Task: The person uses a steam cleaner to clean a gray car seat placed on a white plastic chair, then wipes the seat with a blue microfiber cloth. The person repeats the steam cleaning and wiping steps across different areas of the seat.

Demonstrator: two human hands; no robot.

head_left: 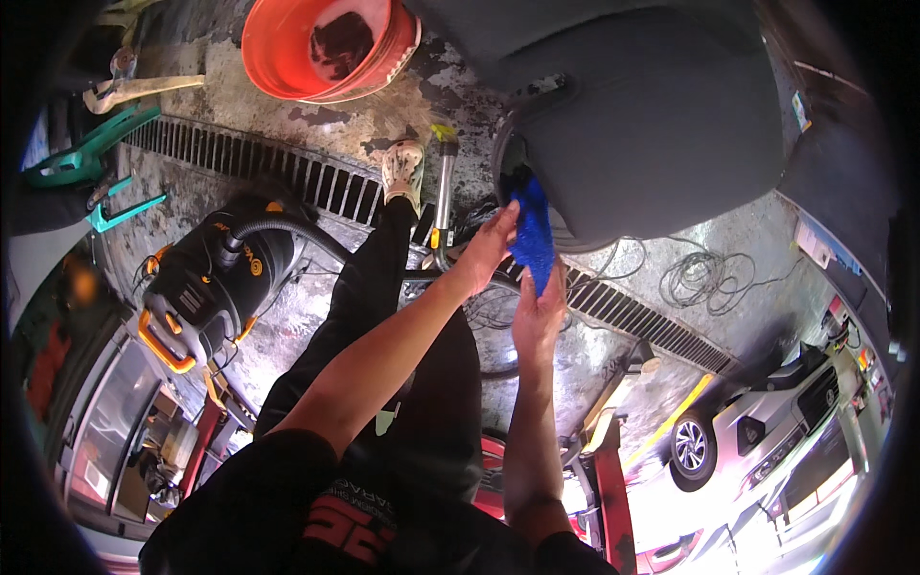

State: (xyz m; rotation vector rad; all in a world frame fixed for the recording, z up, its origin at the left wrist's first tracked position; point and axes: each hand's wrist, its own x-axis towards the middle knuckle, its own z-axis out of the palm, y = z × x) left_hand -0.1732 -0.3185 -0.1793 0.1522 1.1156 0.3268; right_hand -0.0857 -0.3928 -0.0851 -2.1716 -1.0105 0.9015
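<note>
A bright blue cloth [535,230] is stretched between my two hands, in front of the rounded edge of a large dark grey panel [661,125]. My left hand [491,244] pinches the cloth along its left side. Below it, my right hand [540,311] is closed around the cloth's lower end. At its upper end the cloth meets a dark recess in the panel's edge; what lies inside is too dark to make out.
An orange bucket [402,57] stands at the far side. A black-and-yellow vacuum cleaner [220,264] sits left, its hose [287,227] running toward my legs. A metal vacuum wand [447,192] lies near my foot. Floor grating [240,158], coiled cable [704,278] and a silver car [757,431] surround me.
</note>
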